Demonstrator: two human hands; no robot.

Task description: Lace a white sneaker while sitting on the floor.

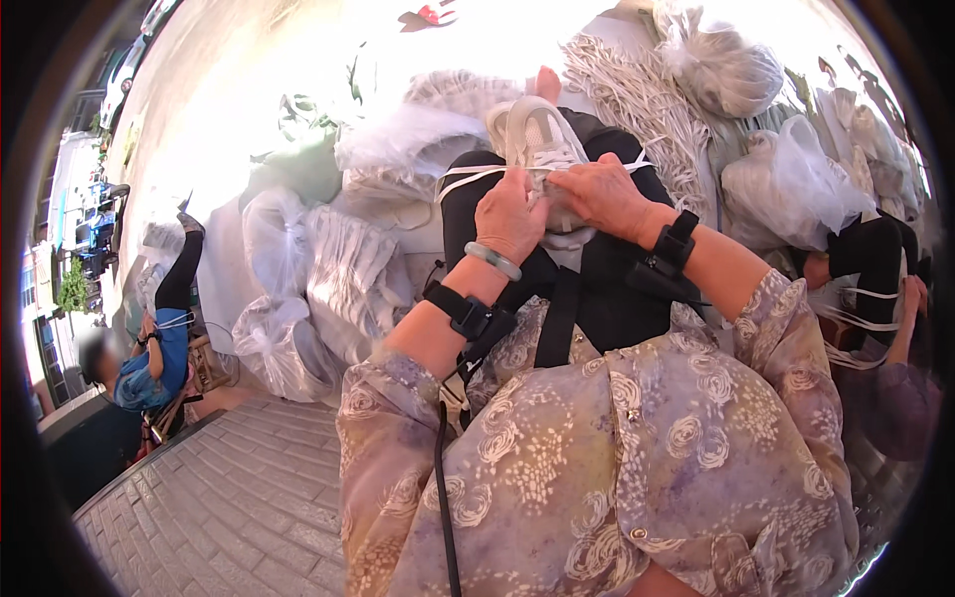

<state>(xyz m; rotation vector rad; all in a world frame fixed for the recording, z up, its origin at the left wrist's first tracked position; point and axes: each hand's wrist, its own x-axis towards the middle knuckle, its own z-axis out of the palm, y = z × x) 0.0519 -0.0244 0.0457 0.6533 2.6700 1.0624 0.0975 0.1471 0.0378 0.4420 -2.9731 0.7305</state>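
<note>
Patterned shirt [686,428] closest to camera, buttoned down the front, rolled out over black trousers [622,289]. Pale shoe [542,134] sits between the raised knees, white laces [468,177] stretching out from it across both legs. Left hand [512,214] and right hand [607,199] meet at the near side of the shoe, fingers of both pinching the laces; exact fingertip grip partly hidden. Bangle [494,261] on left wrist, black strapped device on each wrist. Beyond the right hand: pile of white strips [642,109], then stuffed plastic bag [731,70] and a second clear bag [786,184] nearer. More wrapped pale goods [353,269] left of the knees. Person in blue top [159,373] far left; another person's dark-clad leg [863,254] at right, white cords around it. Grey brick paving [219,488] lower left.
</note>
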